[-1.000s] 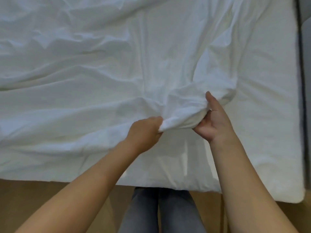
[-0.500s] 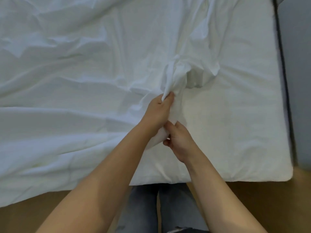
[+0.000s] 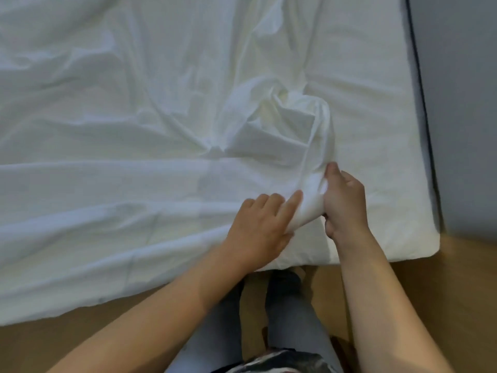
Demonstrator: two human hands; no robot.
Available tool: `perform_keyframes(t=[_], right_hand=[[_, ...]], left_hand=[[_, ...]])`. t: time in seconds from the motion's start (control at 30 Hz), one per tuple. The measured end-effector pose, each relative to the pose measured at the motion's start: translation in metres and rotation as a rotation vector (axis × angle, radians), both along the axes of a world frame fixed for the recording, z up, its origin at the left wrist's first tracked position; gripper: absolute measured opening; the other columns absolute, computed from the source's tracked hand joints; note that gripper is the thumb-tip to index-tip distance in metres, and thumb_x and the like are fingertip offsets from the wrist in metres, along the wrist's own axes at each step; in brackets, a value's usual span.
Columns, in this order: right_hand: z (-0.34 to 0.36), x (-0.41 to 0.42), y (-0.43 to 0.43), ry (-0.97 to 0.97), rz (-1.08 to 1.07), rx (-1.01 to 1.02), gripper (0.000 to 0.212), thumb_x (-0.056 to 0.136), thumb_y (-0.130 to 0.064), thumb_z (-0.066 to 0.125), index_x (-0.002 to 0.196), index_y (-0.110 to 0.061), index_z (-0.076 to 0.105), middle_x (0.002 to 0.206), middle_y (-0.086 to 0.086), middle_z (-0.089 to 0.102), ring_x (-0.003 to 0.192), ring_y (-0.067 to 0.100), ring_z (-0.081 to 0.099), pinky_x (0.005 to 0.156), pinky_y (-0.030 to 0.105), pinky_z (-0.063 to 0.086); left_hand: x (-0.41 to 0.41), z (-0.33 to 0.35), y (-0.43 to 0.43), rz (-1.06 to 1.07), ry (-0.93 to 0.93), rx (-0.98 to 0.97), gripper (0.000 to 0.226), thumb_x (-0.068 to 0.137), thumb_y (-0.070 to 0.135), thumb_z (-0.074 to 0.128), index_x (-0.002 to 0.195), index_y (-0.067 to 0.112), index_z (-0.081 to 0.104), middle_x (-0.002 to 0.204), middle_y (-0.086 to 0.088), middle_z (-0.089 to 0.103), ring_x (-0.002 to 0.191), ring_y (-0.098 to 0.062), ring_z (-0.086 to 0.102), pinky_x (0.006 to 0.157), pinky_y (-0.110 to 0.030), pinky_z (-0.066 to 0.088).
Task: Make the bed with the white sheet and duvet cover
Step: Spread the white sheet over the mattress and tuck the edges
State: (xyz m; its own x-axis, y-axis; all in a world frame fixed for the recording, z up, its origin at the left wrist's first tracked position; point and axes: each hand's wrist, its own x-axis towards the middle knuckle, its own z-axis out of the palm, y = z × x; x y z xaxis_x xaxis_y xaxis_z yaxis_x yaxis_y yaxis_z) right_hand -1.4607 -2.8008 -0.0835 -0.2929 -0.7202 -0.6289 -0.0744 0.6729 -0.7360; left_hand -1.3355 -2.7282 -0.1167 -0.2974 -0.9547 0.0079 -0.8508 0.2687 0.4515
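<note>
"Duvet cover first: where is it?"

"Spread in creases over the left and middle of the bed, with its near edge hanging over the side at the left. Towards the middle it rises into a loose twisted bunch, and from that bunch a narrow fold runs down to the two hands."

"What is the left hand doing?"

"It lies on the cover just left of the fold. The forefinger is stretched along the fold and the other fingers rest lightly bent on the cloth. The end of the fold narrows into the gap between forefinger and thumb, so it looks pinched there, though the thumb is mostly hidden."

"And the right hand?"

"Close beside the left, on the other side of the fold. Its thumb presses on top of the cloth and its fingers curl in beneath, so it grips the fold firmly."

"Further right?"

"The sheet lies bare and fairly smooth on the mattress, out to the rounded near corner. Past it come a dark strip and a grey wall."

"Below the bed?"

"A wooden floor, and the person's legs in jeans, right against the bed's edge."
</note>
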Motion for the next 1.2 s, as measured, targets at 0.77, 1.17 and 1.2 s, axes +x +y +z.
perform_keyframes(t=[0.77,1.17,1.2], right_hand=[[0.009,-0.194,0.043,-0.31,0.128,0.102,0.022,0.097,-0.013,0.042,0.099,0.0,0.06,0.098,0.02,0.06,0.096,0.024,0.059,0.095,0.041,0.05],[-0.006,-0.266,0.012,-0.572,-0.165,-0.108,0.018,0.098,-0.023,0.041,0.095,-0.015,0.057,0.089,-0.001,0.061,0.088,0.012,0.059,0.074,0.025,0.045],[-0.01,-0.265,0.014,-0.626,-0.164,-0.103,0.019,0.096,-0.026,0.044,0.105,-0.014,0.055,0.095,-0.001,0.063,0.093,0.012,0.059,0.079,0.026,0.045]], left_hand=[[-0.252,0.089,-0.089,0.197,0.456,0.337,0.032,0.095,0.019,0.054,0.064,0.017,0.045,0.059,0.001,0.047,0.059,-0.013,0.045,0.056,-0.02,0.031],[-0.272,0.024,-0.062,0.196,0.324,0.516,0.033,0.098,0.035,0.045,0.104,0.011,0.066,0.106,-0.008,0.068,0.1,-0.025,0.061,0.083,-0.032,0.046],[-0.271,0.026,-0.064,0.303,0.443,0.5,0.033,0.1,0.033,0.042,0.093,0.012,0.067,0.097,-0.005,0.069,0.093,-0.023,0.062,0.079,-0.029,0.047]])
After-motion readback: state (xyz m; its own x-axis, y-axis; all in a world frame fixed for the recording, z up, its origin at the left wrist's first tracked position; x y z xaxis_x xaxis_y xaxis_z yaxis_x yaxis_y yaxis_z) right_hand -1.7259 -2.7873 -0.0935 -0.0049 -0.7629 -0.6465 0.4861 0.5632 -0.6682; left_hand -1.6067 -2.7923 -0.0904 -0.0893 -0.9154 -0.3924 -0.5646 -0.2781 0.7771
